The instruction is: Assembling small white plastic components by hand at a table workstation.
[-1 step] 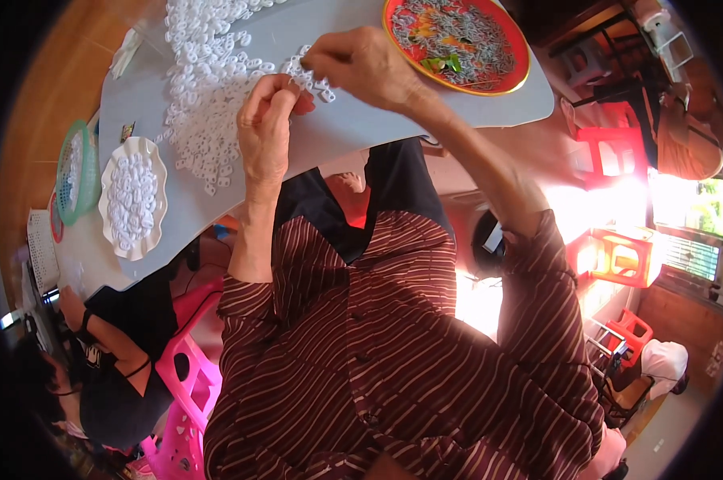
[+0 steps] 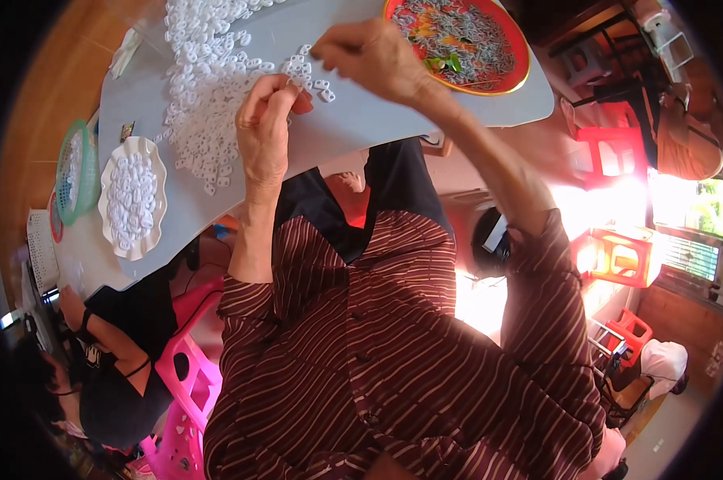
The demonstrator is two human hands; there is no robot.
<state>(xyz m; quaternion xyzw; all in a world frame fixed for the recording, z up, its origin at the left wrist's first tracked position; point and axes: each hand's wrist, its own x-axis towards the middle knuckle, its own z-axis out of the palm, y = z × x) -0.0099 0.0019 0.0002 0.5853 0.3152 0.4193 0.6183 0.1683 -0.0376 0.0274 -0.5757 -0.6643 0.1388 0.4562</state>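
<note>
My left hand (image 2: 267, 120) is raised over the near edge of the grey table, thumb and fingertips pinched together. Something small and whitish shows at the tips, too small to name for sure. My right hand (image 2: 373, 58) is up and to the right of it, fingers curled into a pinch and slightly blurred; whatever they hold, if anything, cannot be made out. Just beyond and between the hands lie a few small white oval plastic pieces (image 2: 327, 95) with holes. A large heap of such white pieces (image 2: 205, 104) spreads to the left of my left hand.
A red plate (image 2: 524, 68) with a gold rim holds many small grey metal-looking parts. At left are a scalloped white dish (image 2: 161, 196) of white pieces and a green basket (image 2: 88, 180). A person in black (image 2: 129, 384) sits lower left by a pink chair (image 2: 187, 368).
My right hand has moved slightly up and to the right, away from my left hand, and its forearm has shifted with it. The left hand keeps its place.
</note>
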